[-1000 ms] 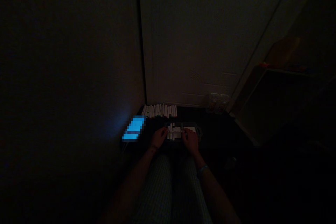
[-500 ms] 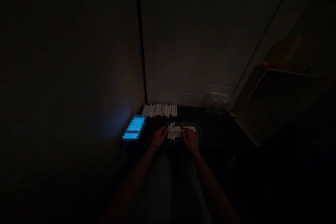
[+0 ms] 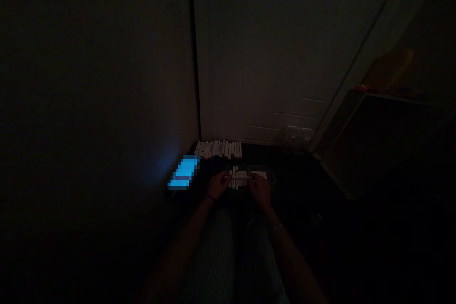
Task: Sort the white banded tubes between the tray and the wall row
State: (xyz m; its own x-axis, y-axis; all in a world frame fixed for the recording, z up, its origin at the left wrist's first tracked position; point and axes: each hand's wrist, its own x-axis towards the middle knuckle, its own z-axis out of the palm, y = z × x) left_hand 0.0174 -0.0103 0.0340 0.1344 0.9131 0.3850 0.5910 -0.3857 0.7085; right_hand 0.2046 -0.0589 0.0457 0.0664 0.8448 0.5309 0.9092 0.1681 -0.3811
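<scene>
A thin white marker (image 3: 241,177) lies crosswise between my hands, above an open case (image 3: 271,179). My left hand (image 3: 218,185) is closed on its left end and my right hand (image 3: 261,190) on its right end. Several white markers (image 3: 233,183) stand side by side in the left part of the case, partly behind the held one. The right part of the case holds something white and flat (image 3: 258,174). The scene is very dark, so fingertip detail is hard to make out.
Behind the case, a row of white markers (image 3: 219,148) lies along the wall. A glowing, pixelated screen (image 3: 183,172) leans at the left. Two clear packages (image 3: 299,138) stand against the panel at the back right. A shelf unit (image 3: 342,147) is farther right.
The picture is darker and the view has shifted slightly. Both hands still hold the marker in nearly the same place.
</scene>
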